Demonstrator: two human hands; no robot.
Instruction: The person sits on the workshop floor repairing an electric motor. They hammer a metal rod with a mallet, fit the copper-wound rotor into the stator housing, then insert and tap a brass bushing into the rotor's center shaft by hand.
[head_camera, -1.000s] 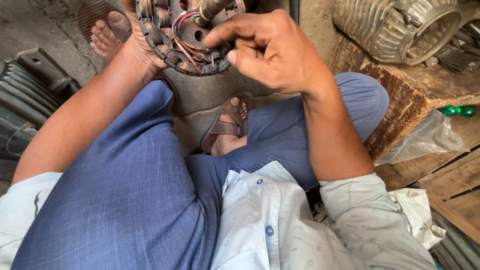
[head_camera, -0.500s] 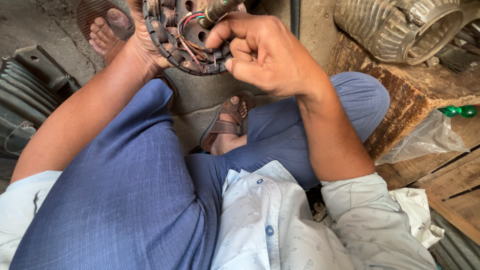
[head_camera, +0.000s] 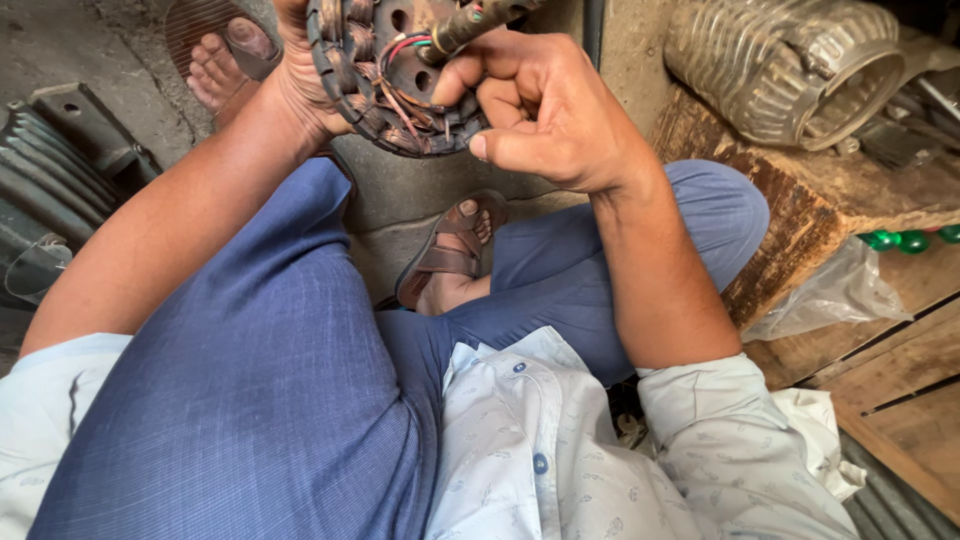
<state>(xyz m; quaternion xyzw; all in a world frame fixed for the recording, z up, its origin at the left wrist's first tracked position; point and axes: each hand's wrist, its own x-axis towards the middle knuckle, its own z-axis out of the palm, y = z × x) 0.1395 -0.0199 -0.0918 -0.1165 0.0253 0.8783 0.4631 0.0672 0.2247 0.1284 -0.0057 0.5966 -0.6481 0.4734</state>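
Item: wound stator (head_camera: 385, 85), round, dark metal core ringed with brown copper coils, red and green leads at its centre. Location: top of view, 12 o'clock, held in the air above the person's knees.

Left hand (head_camera: 295, 75): at 11 o'clock, fingers clamped on the stator's left rim, wrist below it.

Right hand (head_camera: 555, 110): just right of the stator at 1 o'clock, fingers curled together around a brownish shaft (head_camera: 470, 25) that projects from the stator's centre; thumb tip touching the coil ring's lower edge.

Surroundings: blue trousers (head_camera: 260, 400) filling the lower left; pale patterned shirt (head_camera: 540, 450) at 6 o'clock; brown sandal (head_camera: 445, 255) on the foot at centre; a second foot (head_camera: 215, 65) at 11 o'clock on the concrete floor. Ribbed grey motor housing (head_camera: 790, 70) at 2 o'clock on a worn wooden block (head_camera: 790, 210); clear plastic bag (head_camera: 830, 295) at 3 o'clock; dark finned casing (head_camera: 50, 190) at 9 o'clock.
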